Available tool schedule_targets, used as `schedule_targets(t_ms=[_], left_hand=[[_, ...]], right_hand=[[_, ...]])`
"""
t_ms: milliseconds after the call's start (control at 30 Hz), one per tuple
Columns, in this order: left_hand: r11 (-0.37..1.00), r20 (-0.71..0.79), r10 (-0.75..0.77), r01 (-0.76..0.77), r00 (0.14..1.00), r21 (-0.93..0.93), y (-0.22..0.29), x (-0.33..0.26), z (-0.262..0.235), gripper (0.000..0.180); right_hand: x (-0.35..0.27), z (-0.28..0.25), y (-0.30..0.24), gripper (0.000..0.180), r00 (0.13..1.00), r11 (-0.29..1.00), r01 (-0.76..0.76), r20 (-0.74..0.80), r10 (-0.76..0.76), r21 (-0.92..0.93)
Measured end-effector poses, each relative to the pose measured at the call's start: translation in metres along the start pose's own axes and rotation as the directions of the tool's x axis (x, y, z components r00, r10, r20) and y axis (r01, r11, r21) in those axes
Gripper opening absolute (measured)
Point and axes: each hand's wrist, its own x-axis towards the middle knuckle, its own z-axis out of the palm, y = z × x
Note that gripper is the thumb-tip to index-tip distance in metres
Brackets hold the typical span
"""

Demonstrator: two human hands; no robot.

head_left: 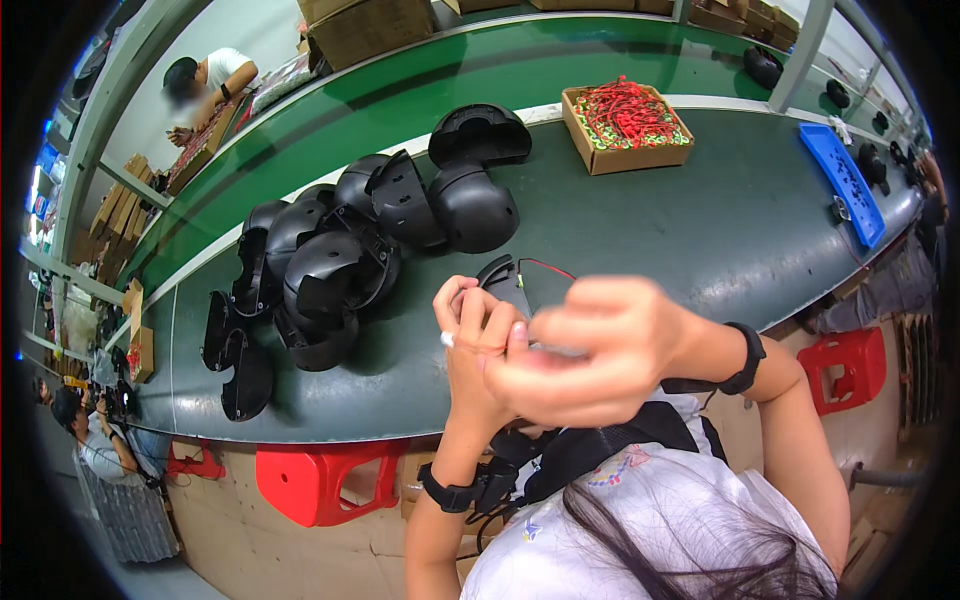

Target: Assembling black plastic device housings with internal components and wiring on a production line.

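Observation:
In front of me my left hand (474, 345), with a white band on one finger, is closed on a black curved plastic part (506, 284). Most of that part is hidden behind my hands. From its top runs a thin red wire (546, 267) toward the right. Close beside it, and nearer the camera, my right hand (600, 355) is blurred, its fingers curled and thumb pressed in. Whatever lies between those fingers cannot be made out. Left of my hands, black rounded plastic shells (320, 275) are heaped on the dark green table (590, 225).
A cardboard box (640, 158) of red-wired small parts stands at the far side. To the right lies a blue tray (842, 185) with small dark pieces. Red stools (300, 485) stand along the near edge. Behind runs a green belt (450, 65); other people sit at the left.

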Motion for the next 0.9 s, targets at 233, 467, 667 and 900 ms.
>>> schedule_targets(t_ms=[233, 467, 667, 900], left_hand=[[0.979, -0.164, -0.073, 0.039, 0.984, -0.198, 0.001, -0.002, 0.004, 0.031], [0.980, -0.121, -0.046, 0.022, 0.992, -0.196, -0.002, 0.000, 0.001, 0.028], [0.990, -0.093, -0.035, 0.022, 0.995, -0.140, -0.001, 0.001, -0.003, 0.029], [0.984, 0.033, -0.027, 0.032, 0.999, -0.175, 0.003, 0.003, -0.007, 0.030]], right_hand=[[-0.040, 0.031, 0.042, 0.026, 0.746, 0.756, -0.654, 0.152, 0.649, -0.019], [-0.055, 0.024, 0.034, 0.012, 0.899, 0.926, -0.337, 0.233, 0.370, -0.168], [-0.037, 0.027, 0.032, 0.009, 0.985, 0.977, -0.094, 0.122, 0.118, -0.191], [-0.030, 0.034, 0.038, 0.015, 0.982, 0.988, -0.112, 0.138, 0.127, -0.108]])
